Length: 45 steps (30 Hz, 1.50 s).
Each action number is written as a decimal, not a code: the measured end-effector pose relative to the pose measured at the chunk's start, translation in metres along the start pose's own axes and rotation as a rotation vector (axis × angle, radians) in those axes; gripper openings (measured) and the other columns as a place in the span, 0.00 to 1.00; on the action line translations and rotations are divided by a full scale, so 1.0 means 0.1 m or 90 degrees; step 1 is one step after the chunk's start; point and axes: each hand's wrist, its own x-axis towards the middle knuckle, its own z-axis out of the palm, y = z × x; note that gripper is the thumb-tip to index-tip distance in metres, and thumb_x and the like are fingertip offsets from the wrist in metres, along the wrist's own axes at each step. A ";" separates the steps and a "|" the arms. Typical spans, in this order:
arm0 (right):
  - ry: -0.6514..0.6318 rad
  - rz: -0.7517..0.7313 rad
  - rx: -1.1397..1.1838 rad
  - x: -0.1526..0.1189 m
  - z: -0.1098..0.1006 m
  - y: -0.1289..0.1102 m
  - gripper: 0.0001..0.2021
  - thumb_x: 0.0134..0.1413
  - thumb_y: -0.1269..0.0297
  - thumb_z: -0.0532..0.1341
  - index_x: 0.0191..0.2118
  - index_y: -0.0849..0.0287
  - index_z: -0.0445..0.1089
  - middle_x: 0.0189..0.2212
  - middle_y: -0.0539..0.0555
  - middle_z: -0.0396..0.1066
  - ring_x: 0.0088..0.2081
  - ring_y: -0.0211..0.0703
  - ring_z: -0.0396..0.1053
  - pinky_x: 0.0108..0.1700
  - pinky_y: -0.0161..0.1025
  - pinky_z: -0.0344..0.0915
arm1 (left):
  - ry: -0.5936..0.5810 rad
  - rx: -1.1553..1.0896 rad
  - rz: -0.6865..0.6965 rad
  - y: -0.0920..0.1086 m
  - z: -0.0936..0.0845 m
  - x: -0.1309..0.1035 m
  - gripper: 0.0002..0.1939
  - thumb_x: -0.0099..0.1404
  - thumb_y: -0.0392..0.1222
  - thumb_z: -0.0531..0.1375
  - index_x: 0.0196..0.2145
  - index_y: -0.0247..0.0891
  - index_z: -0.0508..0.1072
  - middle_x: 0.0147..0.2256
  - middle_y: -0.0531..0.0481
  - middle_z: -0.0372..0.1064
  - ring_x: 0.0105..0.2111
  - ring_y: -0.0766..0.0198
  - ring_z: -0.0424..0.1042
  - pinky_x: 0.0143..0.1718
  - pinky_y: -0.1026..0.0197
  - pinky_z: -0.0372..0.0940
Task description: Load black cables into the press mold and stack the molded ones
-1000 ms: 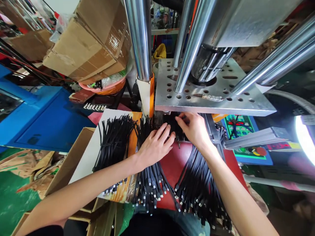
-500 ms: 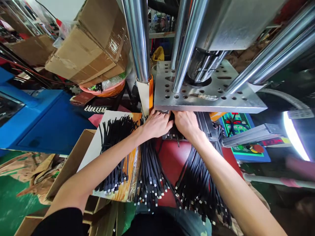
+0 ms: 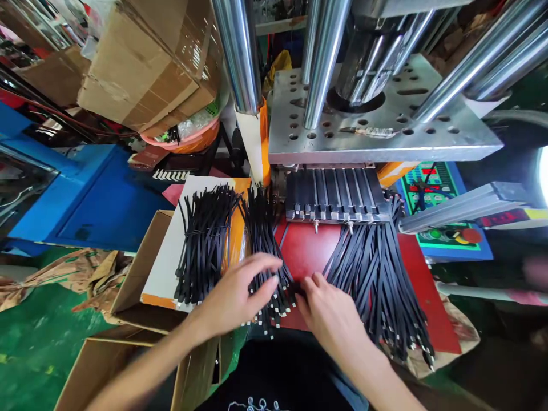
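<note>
My left hand hovers over the front ends of the middle bundle of black cables, thumb and fingers apart, holding nothing. My right hand is over the red surface near the front edge, its fingers curled together; what is between them, if anything, is hidden. Under the press plate sits a slotted metal block with connector ends along its front. A large bundle of black cables fans out right of my right hand. Another bundle lies on a white and orange board at left.
Steel columns rise above the plate. A control panel and a metal arm stand at the right. Open cardboard boxes are at the lower left, and a blue machine is behind them.
Both hands have come back from under the press plate toward my body, uncovering the slotted block. My left fingers are now spread. The view has shifted slightly.
</note>
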 end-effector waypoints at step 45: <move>0.042 0.159 0.880 -0.63 -0.30 0.10 0.24 0.66 0.39 0.66 0.39 0.57 0.83 0.30 0.54 0.76 0.27 0.41 0.72 0.28 0.34 0.71 | -0.121 -0.316 -0.185 0.43 0.90 -0.54 0.28 0.80 0.60 0.56 0.36 0.41 0.89 0.35 0.44 0.87 0.37 0.52 0.85 0.50 0.56 0.74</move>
